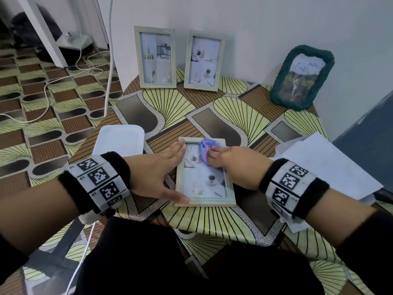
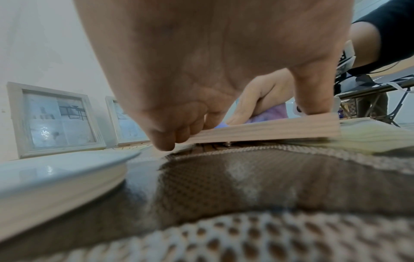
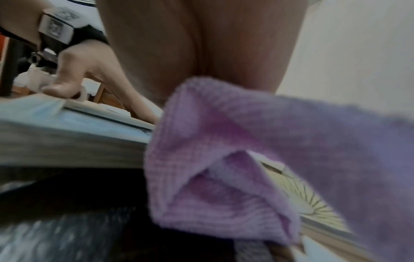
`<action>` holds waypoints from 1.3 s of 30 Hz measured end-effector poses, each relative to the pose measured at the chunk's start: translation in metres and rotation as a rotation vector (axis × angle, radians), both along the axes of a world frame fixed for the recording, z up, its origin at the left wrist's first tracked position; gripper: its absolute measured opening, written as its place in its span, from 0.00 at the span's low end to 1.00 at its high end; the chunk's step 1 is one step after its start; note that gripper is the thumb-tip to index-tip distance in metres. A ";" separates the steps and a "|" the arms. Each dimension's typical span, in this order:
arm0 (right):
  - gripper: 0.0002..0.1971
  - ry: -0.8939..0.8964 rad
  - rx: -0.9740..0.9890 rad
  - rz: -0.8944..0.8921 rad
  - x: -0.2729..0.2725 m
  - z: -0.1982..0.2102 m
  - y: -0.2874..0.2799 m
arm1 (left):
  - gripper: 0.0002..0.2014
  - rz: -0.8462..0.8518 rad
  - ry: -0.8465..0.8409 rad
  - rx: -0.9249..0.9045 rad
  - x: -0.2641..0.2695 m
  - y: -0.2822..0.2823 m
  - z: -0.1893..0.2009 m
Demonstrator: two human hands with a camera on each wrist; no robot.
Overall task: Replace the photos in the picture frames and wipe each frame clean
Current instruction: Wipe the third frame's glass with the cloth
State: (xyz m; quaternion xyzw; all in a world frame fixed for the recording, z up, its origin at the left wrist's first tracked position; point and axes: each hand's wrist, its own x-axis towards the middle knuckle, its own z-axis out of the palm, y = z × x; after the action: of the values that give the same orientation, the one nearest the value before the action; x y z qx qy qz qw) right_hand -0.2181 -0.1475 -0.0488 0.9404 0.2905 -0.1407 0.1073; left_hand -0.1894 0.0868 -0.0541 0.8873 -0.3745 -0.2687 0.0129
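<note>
A pale wooden picture frame (image 1: pixel 205 191) lies flat on the patterned table (image 1: pixel 234 116), glass side up. My left hand (image 1: pixel 161 167) lies along its left edge with straight fingers; the thumb presses the near left corner. My right hand (image 1: pixel 227 160) presses a purple cloth (image 1: pixel 204 150) flat onto the upper part of the glass. The left wrist view shows the frame's wooden side (image 2: pixel 268 129) under my left hand (image 2: pixel 201 70), with the right hand (image 2: pixel 257 99) on the cloth (image 2: pixel 275 111) behind it. The bunched cloth (image 3: pixel 246 141) fills the right wrist view beside the frame (image 3: pixel 67 124).
Two pale frames (image 1: pixel 156 57) (image 1: pixel 203 60) and a green woven frame (image 1: pixel 302 77) lean on the back wall. A white tray (image 1: pixel 120 138) lies left of my left hand. White papers (image 1: pixel 327 165) cover the table's right side. Cables (image 1: pixel 63 81) trail on the floor at left.
</note>
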 end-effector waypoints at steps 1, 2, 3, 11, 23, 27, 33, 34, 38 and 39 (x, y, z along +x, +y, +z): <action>0.31 0.017 0.016 -0.038 0.004 -0.001 0.004 | 0.63 -0.002 -0.002 0.001 0.000 0.000 0.000; 0.33 0.034 0.033 -0.072 0.007 -0.002 0.008 | 0.63 -0.003 -0.004 0.002 0.000 0.000 0.000; 0.35 0.049 0.047 -0.099 0.009 -0.003 0.012 | 0.63 -0.003 -0.005 0.003 0.000 0.000 0.000; 0.34 0.140 0.303 -0.145 0.009 -0.008 0.035 | 0.63 -0.013 -0.011 -0.012 0.000 0.000 -0.001; 0.17 0.243 0.262 0.026 -0.034 0.000 0.004 | 0.64 -0.007 -0.011 -0.015 0.002 0.002 0.000; 0.07 0.217 0.113 0.102 -0.043 0.007 -0.003 | 0.65 -0.007 -0.003 -0.018 0.002 0.001 -0.001; 0.12 0.151 -0.066 0.127 -0.041 0.011 -0.005 | 0.64 -0.013 0.001 -0.019 0.002 -0.002 -0.001; 0.14 0.149 -0.050 0.118 -0.041 0.011 -0.005 | 0.64 -0.012 0.000 -0.017 0.002 -0.002 -0.001; 0.18 0.047 -0.085 0.112 -0.035 0.004 -0.007 | 0.64 -0.017 -0.007 -0.010 0.003 -0.002 -0.002; 0.19 0.032 -0.095 0.096 -0.031 0.002 -0.008 | 0.64 -0.018 -0.007 -0.011 0.002 -0.002 -0.002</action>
State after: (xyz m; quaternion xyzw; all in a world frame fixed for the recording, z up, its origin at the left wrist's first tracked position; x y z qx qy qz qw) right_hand -0.2489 -0.1551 -0.0467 0.9167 0.3301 -0.1642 0.1539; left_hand -0.1869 0.0848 -0.0560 0.8847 -0.3842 -0.2636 0.0141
